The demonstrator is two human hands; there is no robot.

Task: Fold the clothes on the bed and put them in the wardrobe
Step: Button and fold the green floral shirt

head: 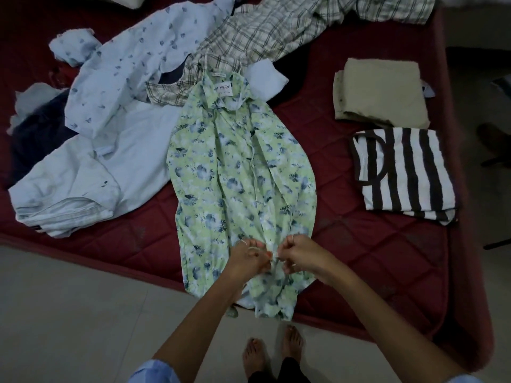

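Pinching green floral shirt (237, 172), both hands.

On my screen the bed cover (345, 244) was dark red with a stitched diamond pattern. The shirt (237, 172) in the middle was light green with blue-grey flowers. At its left I saw a pale blue shirt with small dark blue prints (124, 76), and a plain pale blue one (83, 172) below it. The checked shirt (257, 37) was cream with dark lines. On the right, the folded cloth (381, 92) was beige, and the striped top (403, 172) was white and dark brown.
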